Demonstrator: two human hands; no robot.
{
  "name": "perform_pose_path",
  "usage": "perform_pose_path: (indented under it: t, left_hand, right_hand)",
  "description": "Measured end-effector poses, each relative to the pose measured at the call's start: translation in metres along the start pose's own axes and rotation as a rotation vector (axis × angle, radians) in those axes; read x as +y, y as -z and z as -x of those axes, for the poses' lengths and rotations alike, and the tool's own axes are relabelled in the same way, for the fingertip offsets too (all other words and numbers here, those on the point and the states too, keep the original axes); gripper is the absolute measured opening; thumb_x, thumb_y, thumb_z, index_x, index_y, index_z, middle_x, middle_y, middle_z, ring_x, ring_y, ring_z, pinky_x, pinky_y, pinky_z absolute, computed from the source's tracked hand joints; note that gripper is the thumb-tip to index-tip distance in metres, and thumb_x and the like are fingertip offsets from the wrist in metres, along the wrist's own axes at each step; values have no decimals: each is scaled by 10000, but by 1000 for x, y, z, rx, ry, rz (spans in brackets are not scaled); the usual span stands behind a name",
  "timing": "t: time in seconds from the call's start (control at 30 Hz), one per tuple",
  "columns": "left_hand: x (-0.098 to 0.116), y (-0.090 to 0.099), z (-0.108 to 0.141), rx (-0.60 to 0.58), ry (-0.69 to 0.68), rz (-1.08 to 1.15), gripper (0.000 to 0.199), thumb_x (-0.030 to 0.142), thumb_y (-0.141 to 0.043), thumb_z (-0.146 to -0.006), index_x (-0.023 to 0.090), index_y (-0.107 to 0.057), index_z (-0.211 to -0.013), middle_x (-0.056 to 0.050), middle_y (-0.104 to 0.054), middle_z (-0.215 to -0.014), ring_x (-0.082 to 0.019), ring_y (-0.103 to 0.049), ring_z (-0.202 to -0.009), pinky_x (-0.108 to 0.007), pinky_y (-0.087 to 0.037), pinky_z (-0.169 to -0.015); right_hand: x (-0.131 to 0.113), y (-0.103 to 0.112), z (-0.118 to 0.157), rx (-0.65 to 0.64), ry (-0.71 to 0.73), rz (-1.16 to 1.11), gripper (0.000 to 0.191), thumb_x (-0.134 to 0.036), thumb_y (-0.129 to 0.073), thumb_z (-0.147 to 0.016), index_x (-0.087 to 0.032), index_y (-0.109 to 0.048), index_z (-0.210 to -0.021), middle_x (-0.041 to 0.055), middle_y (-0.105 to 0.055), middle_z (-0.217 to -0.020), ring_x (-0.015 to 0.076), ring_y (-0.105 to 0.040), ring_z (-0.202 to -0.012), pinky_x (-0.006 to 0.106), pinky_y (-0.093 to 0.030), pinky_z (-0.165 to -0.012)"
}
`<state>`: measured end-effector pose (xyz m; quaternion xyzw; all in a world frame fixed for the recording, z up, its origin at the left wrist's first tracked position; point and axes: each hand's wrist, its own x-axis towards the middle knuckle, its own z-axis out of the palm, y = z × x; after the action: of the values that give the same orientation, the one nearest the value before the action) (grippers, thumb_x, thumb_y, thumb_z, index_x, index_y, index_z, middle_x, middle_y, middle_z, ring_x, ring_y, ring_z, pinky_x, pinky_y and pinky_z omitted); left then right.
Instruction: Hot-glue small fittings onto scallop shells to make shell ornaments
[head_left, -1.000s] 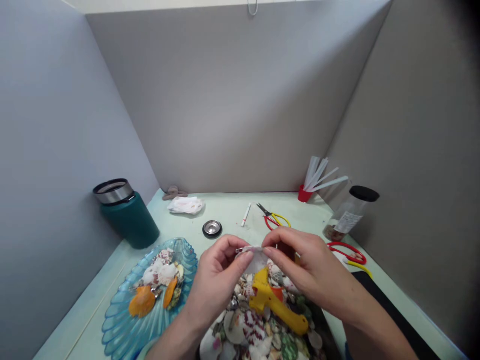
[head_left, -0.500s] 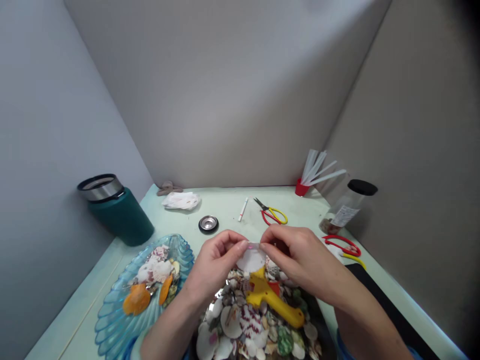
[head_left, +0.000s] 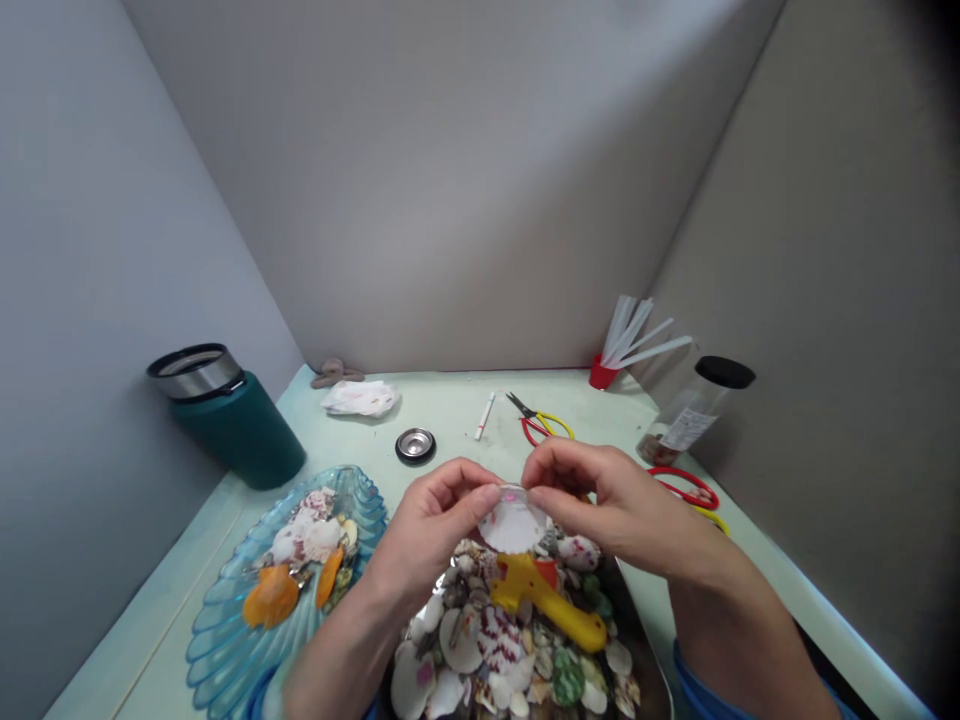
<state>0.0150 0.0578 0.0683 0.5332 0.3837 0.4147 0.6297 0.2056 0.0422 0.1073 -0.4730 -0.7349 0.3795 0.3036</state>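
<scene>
Between my two hands a white scallop shell (head_left: 513,524) hangs over the tray, its hinge edge up, with a small pink patch near the top. My left hand (head_left: 441,515) pinches the upper left corner between thumb and fingers. At the upper right corner my right hand (head_left: 592,500) has thumb and fingers closed on the shell too. Directly below lies a yellow hot glue gun (head_left: 551,603) with a red trigger, resting on a heap of mixed seashells (head_left: 499,640) in a dark metal tray (head_left: 654,650).
To the left are a blue shell-shaped dish (head_left: 225,610) of shells and a teal bottle (head_left: 240,430). Further back lie its lid (head_left: 415,446), white tissue (head_left: 362,398), a marker (head_left: 485,416) and scissors (head_left: 536,418). At right stand a red cup of glue sticks (head_left: 602,375) and a jar (head_left: 686,415).
The shell has tilted so more of its ribbed face shows. My right hand has shifted slightly right and up, still at the shell's corner. The left hand stays nearly in place.
</scene>
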Motion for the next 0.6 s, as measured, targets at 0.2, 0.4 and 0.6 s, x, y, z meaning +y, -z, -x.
perform_pose_path:
  t: [0.2, 0.4, 0.6]
  left_hand:
    - [3, -5, 6, 84, -193, -371, 250, 320, -663, -758, 200, -649, -977, -42, -678, -880, -145, -600, -726, -235, -462, -641]
    - [5, -5, 8, 92, -327, -587, 122, 251, -577, -817, 194, -636, -907, -37, -680, -845, -144, -613, -716, -241, -469, -662]
    - [-1, -4, 6, 121, -404, -687, 97, 226, -554, -829, 195, -646, -834, -19, -671, -756, -133, -597, -665, -226, -436, -623]
  right_hand:
    - [5, 0, -3, 3, 4, 32, 81, -195, -498, -848, -177, -570, -817, -43, -496, -633, 82, -427, -556, 190, -331, -480]
    - [7, -1, -4, 38, 36, 121, 103, -181, -487, -850, -175, -582, -813, -27, -541, -665, 90, -456, -582, 190, -346, -503]
    - [4, -3, -6, 76, 62, 149, 112, -167, -472, -862, -180, -581, -845, -25, -554, -680, 97, -483, -610, 197, -362, -534]
